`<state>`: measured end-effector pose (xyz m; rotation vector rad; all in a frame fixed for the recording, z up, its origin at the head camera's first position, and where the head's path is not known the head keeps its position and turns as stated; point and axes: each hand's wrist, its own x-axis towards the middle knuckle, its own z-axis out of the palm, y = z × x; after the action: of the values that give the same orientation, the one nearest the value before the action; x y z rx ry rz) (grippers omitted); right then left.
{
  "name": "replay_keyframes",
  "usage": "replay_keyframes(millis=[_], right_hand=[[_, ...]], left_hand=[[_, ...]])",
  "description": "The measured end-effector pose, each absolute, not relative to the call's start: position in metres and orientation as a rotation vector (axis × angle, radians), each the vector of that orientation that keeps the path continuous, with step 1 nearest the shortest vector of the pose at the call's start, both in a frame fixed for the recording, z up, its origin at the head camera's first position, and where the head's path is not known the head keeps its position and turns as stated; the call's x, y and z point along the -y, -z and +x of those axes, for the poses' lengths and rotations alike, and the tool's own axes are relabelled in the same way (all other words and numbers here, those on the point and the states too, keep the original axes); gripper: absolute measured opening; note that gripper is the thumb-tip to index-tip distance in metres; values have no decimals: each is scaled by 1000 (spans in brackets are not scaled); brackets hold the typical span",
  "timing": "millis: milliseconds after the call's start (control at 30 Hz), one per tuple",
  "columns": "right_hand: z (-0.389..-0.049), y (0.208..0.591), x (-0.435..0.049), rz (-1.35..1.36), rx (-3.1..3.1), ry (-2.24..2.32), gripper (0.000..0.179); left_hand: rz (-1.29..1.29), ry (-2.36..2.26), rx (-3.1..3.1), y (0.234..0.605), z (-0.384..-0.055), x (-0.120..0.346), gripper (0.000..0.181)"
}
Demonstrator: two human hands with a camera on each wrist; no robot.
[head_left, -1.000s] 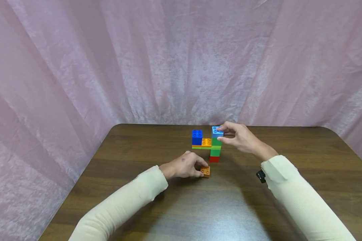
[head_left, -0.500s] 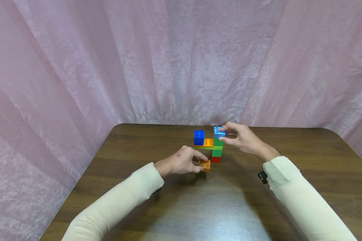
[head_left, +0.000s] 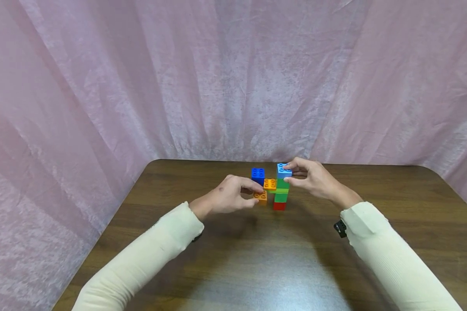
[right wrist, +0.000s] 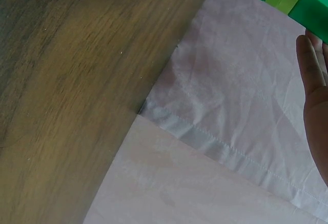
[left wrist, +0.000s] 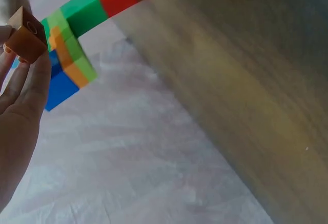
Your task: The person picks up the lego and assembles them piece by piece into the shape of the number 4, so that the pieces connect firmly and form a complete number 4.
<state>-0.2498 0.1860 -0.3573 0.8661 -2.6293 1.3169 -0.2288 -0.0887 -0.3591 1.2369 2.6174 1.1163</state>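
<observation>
A small orange toy brick (head_left: 260,198) is pinched between the thumb and fingers of my left hand (head_left: 229,194), in front of the left end of a brick structure. My right hand (head_left: 313,179) grips the light blue brick (head_left: 283,172) at the top of that structure's right column. Below it come a green brick (head_left: 282,183), a lime plate, another green brick (head_left: 280,198) and a red brick (head_left: 279,206) at the base. An orange piece (head_left: 270,184) and a dark blue brick (head_left: 258,173) sit on the arm reaching left. In the left wrist view, the held brick (left wrist: 28,42) overlaps the structure.
The brown wooden table (head_left: 295,268) extends around the structure, its far edge close behind it. A pink curtain (head_left: 233,77) hangs along the back and sides. A small black device (head_left: 340,229) shows at the right cuff.
My left hand has lifted the orange brick off the table and carried it away from me, up to the structure's left arm. The right hand keeps its grip on the light blue brick.
</observation>
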Motion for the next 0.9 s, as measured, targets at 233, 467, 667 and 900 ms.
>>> replay_keyframes(millis=[233,467,667,900], right_hand=[[-250,359,-186,859,2612,-1333,22],[-251,360,-186,859,2596,-1331,21],[-250,360,-186,857,2590,-1323,20],[-250,359,-186,874,2597,-1329,21]], left_hand=[[1287,-1136,-2671,347,-233,94,25],[1274,-1171,-2678,333,-238,97,26],[1211,-1202,-2708,326,-243,95,26],[1169,-1218,-2771,329,-249,93,27]])
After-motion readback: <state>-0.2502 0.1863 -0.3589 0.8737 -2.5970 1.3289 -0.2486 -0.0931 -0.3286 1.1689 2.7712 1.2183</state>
